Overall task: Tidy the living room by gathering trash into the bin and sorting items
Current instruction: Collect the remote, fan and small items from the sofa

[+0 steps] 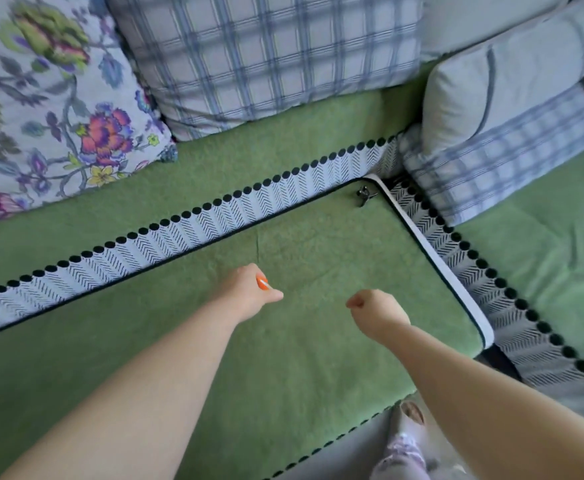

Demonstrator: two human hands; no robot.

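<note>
My left hand (249, 289) hovers over the green sofa seat (318, 244) with its fingers curled round a small orange and white object (262, 283); only a bit of that object shows past the fist. My right hand (375, 310) is beside it, about a hand's width to the right, closed into a fist with nothing visible in it. A small dark metal clip (365, 195) lies on the seat near its far right corner.
A floral cushion (48, 105) and a blue plaid cushion (266, 53) lean along the sofa back. Another plaid-trimmed cushion (512, 126) sits at the right. White herringbone trim with dark pompoms (193, 223) borders the seat cover. My foot in a patterned sock (403, 445) is on the floor below.
</note>
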